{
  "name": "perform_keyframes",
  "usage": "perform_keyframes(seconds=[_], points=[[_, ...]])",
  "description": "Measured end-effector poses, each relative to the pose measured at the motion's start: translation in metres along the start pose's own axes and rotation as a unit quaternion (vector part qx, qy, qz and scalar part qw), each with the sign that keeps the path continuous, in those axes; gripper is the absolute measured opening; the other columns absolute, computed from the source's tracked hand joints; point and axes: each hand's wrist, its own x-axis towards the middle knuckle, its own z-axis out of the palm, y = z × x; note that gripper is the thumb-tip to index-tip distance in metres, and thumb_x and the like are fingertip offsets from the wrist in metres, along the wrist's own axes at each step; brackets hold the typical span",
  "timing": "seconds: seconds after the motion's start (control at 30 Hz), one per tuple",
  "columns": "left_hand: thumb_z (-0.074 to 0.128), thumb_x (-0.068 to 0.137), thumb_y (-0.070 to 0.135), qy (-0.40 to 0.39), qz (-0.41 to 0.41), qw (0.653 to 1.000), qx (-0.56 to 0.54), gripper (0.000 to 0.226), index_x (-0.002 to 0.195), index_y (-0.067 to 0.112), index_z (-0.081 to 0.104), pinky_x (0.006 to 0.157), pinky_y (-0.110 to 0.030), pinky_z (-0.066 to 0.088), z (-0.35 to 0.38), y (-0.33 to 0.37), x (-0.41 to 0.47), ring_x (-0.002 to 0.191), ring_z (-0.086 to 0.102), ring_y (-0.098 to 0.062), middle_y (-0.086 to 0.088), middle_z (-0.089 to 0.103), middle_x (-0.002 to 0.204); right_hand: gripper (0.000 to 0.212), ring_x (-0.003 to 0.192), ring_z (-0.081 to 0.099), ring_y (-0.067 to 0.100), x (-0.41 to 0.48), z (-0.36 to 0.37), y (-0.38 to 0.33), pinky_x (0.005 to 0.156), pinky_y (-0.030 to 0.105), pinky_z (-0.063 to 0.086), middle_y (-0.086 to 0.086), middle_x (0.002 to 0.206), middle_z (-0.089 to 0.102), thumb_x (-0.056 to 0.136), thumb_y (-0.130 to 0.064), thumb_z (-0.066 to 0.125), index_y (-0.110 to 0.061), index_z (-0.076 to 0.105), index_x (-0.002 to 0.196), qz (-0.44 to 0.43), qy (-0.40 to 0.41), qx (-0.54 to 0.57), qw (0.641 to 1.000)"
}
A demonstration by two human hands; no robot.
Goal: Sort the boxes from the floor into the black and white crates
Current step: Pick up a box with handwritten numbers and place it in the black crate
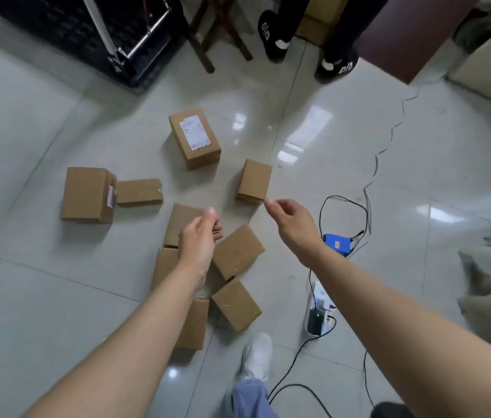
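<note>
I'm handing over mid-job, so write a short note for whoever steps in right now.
Both empty, fingers loosely curled: left hand, right hand, above the boxes.
On the floor: labelled box, small box, large box, flat box, cluster under the left hand.
Top left: black crate; white crate out of view.
Done: cannot tell. Left: every box seen.

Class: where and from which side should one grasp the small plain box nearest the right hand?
Likely best: grip the small plain brown cardboard box across its narrower width, fingers on its two long sides, coming from above. It lies apart from other boxes, so both sides are free.
</note>
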Motion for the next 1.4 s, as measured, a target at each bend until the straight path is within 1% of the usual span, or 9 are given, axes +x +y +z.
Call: perform_keyframes(seconds=[0.23, 0.37, 0.57, 0.73, 0.8, 0.93, 1.1, 1.27, 1.4], points=[[0.043, 0.094, 0.052, 0.061, -0.140, 0.988, 0.028, 0.054, 0.126, 0.010, 0.053, 0.101, -0.040, 0.039, 0.012, -0.157, 0.117, 0.119, 0.052, -0.028, -0.013, 0.054, 0.132, 0.069, 0.129, 0.045, 0.024, 0.100, 0.073, 0.143, 0.107, 0.038, 0.037, 0.007, 0.143, 0.047, 0.091, -0.054, 0.050, -0.007, 0.042, 0.140, 0.037, -0.050, -0.088, 0.994], [0.044, 0.093, 0.053, 0.078, -0.181, 0.980, 0.038, 0.047, 0.123, 0.017, 0.052, 0.101, -0.039, 0.039, 0.013, -0.219, 0.174, 0.115, 0.051, -0.027, -0.008, 0.053, 0.131, 0.075, 0.132, 0.041, 0.025, 0.150, 0.102, 0.206, 0.104, 0.034, 0.035, 0.007, 0.148, 0.040, 0.088, -0.055, 0.054, -0.008, 0.035, 0.143, 0.052, -0.051, -0.105, 0.992], [0.043, 0.092, 0.059, 0.063, -0.280, 0.957, -0.031, 0.066, 0.145, 0.022, 0.034, 0.111, -0.047, 0.030, 0.026, -0.267, 0.228, 0.133, 0.040, -0.030, -0.004, 0.041, 0.148, 0.082, 0.135, 0.037, 0.027, 0.209, 0.137, 0.263, 0.102, 0.032, 0.033, 0.009, 0.151, 0.033, 0.088, -0.057, 0.052, -0.006, 0.026, 0.147, 0.075, -0.051, -0.124, 0.988], [0.046, 0.088, 0.062, 0.038, -0.298, 0.950, -0.084, 0.057, 0.129, 0.023, 0.046, 0.103, -0.049, 0.039, 0.030, -0.273, 0.249, 0.110, 0.056, -0.028, -0.006, 0.060, 0.122, 0.070, 0.102, 0.049, 0.023, 0.231, 0.153, 0.275, 0.081, 0.031, 0.036, 0.011, 0.128, 0.053, 0.089, -0.061, 0.046, -0.004, 0.045, 0.130, 0.101, -0.059, -0.131, 0.984], [0.047, 0.087, 0.064, 0.033, -0.293, 0.952, -0.083, 0.051, 0.120, 0.024, 0.047, 0.094, -0.044, 0.043, 0.028, -0.264, 0.246, 0.097, 0.059, -0.026, -0.004, 0.062, 0.107, 0.069, 0.099, 0.049, 0.024, 0.228, 0.151, 0.267, 0.079, 0.033, 0.036, 0.011, 0.123, 0.055, 0.089, -0.062, 0.045, -0.004, 0.048, 0.125, 0.112, -0.045, -0.132, 0.984], [0.047, 0.086, 0.066, 0.023, -0.279, 0.958, -0.068, 0.058, 0.127, 0.025, 0.048, 0.097, -0.046, 0.045, 0.026, -0.224, 0.223, 0.107, 0.059, -0.026, -0.004, 0.062, 0.119, 0.067, 0.106, 0.053, 0.029, 0.206, 0.133, 0.233, 0.085, 0.037, 0.043, 0.011, 0.121, 0.056, 0.089, -0.061, 0.045, -0.004, 0.049, 0.123, 0.101, 0.007, -0.145, 0.984], [0.049, 0.088, 0.062, 0.040, -0.225, 0.971, -0.068, 0.051, 0.115, 0.019, 0.057, 0.048, -0.022, 0.048, 0.023, -0.136, 0.172, 0.080, 0.065, -0.015, -0.002, 0.068, 0.100, 0.067, 0.114, 0.049, 0.034, 0.158, 0.095, 0.149, 0.099, 0.050, 0.043, 0.011, 0.124, 0.046, 0.087, -0.064, 0.045, -0.008, 0.052, 0.124, 0.075, 0.066, -0.145, 0.984], [0.051, 0.092, 0.052, 0.100, -0.146, 0.980, -0.088, 0.044, 0.113, 0.014, 0.055, 0.054, -0.026, 0.046, -0.003, -0.024, 0.116, 0.086, 0.062, -0.019, -0.009, 0.065, 0.110, 0.063, 0.116, 0.047, 0.032, 0.103, 0.059, 0.034, 0.100, 0.051, 0.043, 0.002, 0.115, 0.035, 0.086, -0.064, 0.045, -0.014, 0.055, 0.123, 0.041, 0.079, -0.064, 0.994], [0.053, 0.092, 0.046, 0.111, -0.085, 0.984, -0.106, 0.035, 0.102, 0.014, 0.059, 0.065, -0.036, 0.056, -0.033, 0.081, 0.061, 0.079, 0.063, -0.018, -0.009, 0.066, 0.107, 0.044, 0.117, 0.047, 0.028, 0.053, 0.037, -0.069, 0.102, 0.045, 0.042, 0.003, 0.116, 0.037, 0.084, -0.063, 0.050, -0.024, 0.060, 0.102, -0.010, 0.087, 0.010, 0.996]])
